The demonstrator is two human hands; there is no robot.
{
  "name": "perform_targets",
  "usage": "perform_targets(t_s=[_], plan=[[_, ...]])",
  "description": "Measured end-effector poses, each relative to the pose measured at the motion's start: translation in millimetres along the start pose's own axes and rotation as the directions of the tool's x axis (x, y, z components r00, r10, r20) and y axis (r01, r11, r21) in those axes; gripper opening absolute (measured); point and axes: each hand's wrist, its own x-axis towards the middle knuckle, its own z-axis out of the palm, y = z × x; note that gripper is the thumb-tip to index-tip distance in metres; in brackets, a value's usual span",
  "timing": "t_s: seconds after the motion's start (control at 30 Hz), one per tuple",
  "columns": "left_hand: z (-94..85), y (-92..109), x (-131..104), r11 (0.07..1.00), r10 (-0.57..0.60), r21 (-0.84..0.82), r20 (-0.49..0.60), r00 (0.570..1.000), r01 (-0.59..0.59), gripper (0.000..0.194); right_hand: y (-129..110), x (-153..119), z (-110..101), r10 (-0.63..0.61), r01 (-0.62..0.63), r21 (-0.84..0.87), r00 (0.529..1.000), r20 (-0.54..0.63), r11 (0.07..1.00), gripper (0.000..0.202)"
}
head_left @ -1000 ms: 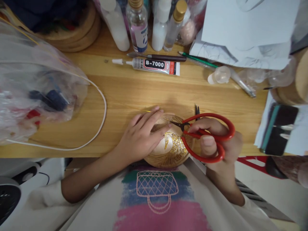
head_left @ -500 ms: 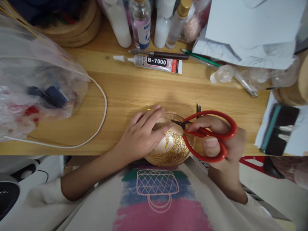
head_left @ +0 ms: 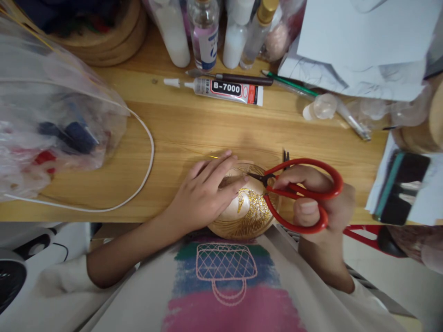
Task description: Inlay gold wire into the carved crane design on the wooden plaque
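Observation:
A round wooden plaque with a gold-lined bird-like relief lies at the table's front edge. My left hand rests flat across its left side, fingers stretched out, covering part of it. A short gold wire shows by those fingertips. Red-handled scissors are in my right hand, with fingers and thumb through the loops. Their dark tips point left over the plaque's upper part, close to my left thumb. Whether the tips touch anything I cannot tell. Behind the scissors lies a small dark pointed tool.
Farther back lie a glue tube, a dark-handled knife and a green pencil. Several bottles stand behind them. A plastic bag and a white cable occupy the left; a phone lies right.
The scissors and my right hand have shifted very slightly to the right. My left hand stays in place on the plaque.

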Motion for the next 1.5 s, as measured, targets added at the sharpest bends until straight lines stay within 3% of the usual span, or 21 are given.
perform_targets(t_s=[0.37, 0.57, 0.8, 0.97, 1.17, 1.5], plan=[[-0.9, 0, 0, 1.0, 0.002, -0.007, -0.002, 1.0, -0.002, 0.029, -3, 0, 2, 0.028, -0.028, -0.009, 1.0, -0.012, 1.0, 0.041], [0.0, 0, 1, 1.0, 0.007, -0.007, -0.017, 1.0, -0.007, 0.028, 7, 6, 0, -0.105, 0.103, 0.057, 0.993, 0.045, 0.993, 0.039], [-1.2, 0, 1, 1.0, 0.006, 0.008, 0.003, 1.0, -0.006, 0.028, -4, 2, 4, 0.025, -0.024, 0.032, 0.999, -0.026, 0.999, 0.038], [-1.2, -1, 1, 1.0, 0.011, 0.004, -0.004, 1.0, -0.011, 0.028, -4, 4, 4, 0.002, -0.002, 0.013, 1.0, -0.015, 1.0, 0.035], [-2.1, 0, 1, 1.0, 0.0, -0.002, 0.016, 1.0, 0.0, 0.027, 10, 10, 0, -0.118, 0.113, 0.075, 0.991, 0.061, 0.991, 0.035], [-0.6, -1, 0, 1.0, 0.002, -0.022, -0.003, 1.0, -0.002, 0.028, 7, 7, 1, -0.06, 0.059, 0.056, 0.998, 0.029, 0.997, 0.035]])
